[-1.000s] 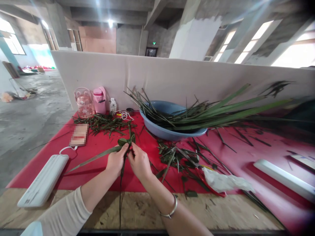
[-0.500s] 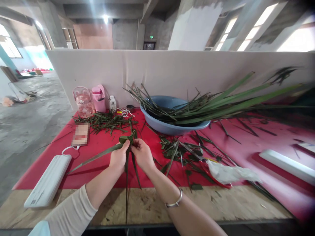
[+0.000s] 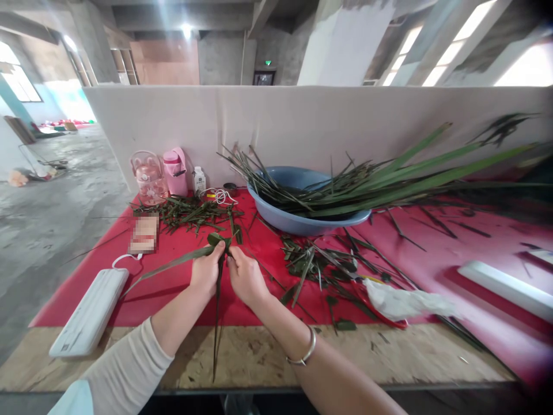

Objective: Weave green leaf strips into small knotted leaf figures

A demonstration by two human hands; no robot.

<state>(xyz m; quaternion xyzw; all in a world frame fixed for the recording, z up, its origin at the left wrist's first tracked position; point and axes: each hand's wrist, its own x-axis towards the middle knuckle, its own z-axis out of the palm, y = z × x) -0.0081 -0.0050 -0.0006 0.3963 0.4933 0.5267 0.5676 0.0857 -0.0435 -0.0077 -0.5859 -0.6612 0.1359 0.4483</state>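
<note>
1. Broadly, a long workbench draped in red cloth over a bare chipboard front edge fills the view, backed by a pale fabric partition
2. At the far side a round blue plastic basin holds a sheaf of long green blade-like leaves that trail off to the right, well apart from the hands
3. Nearer, a flat white rectangular device with a cord lies at the left edge, and a crumpled white plastic bag lies to the right among scattered leaf trimmings
4. At the centre, just above the cloth, the left hand and right hand meet, both pinched closed on a small folded knot of green leaf strip; one loose end runs out to the left, another hangs down over the bench edge
5. Judged from this, the fold is best kept pinned tight at the fingertips while each strand is drawn evenly, so the knot neither loosens nor tears
6. Hard to read: the fingertips cover how the strip is folded, a small item on the cloth is blurred out, and the picture's right edge smears away
</note>
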